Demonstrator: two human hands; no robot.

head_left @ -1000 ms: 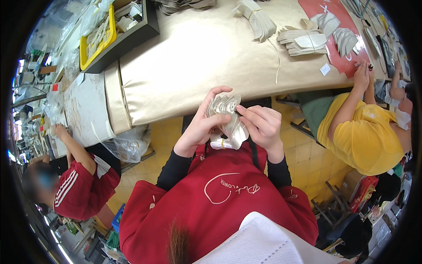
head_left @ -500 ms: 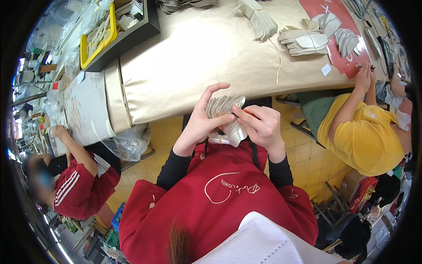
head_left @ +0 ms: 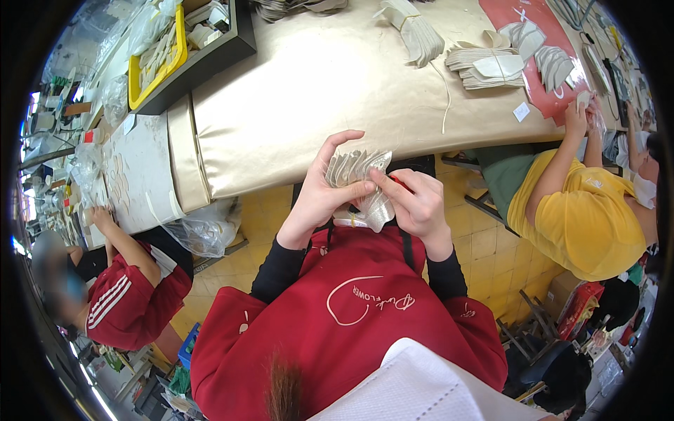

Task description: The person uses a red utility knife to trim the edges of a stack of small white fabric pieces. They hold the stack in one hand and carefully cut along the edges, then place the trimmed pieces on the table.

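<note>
1 pale stack (head_left: 354,168) fanned wider vs. earlier, L grip (head_left: 314,198) thumb-clamped on it, R grip (head_left: 420,205) closed on 1 red item (head_left: 401,184)

Silvery beige on the fanned pieces (head_left: 359,168), all pale shimmer, and there's a flash of bright red from the tool (head_left: 402,184)! Black on the sleeves (head_left: 274,272), deep red across the apron (head_left: 316,302) with its white line motif. Gleaming gold on the table covering (head_left: 302,112), vivid red on the sheet (head_left: 558,104), yellow on the tray (head_left: 133,84). Solid yellow for one co-worker's shirt (head_left: 583,217); three white stripes on another's dark red top (head_left: 137,309)!
</note>
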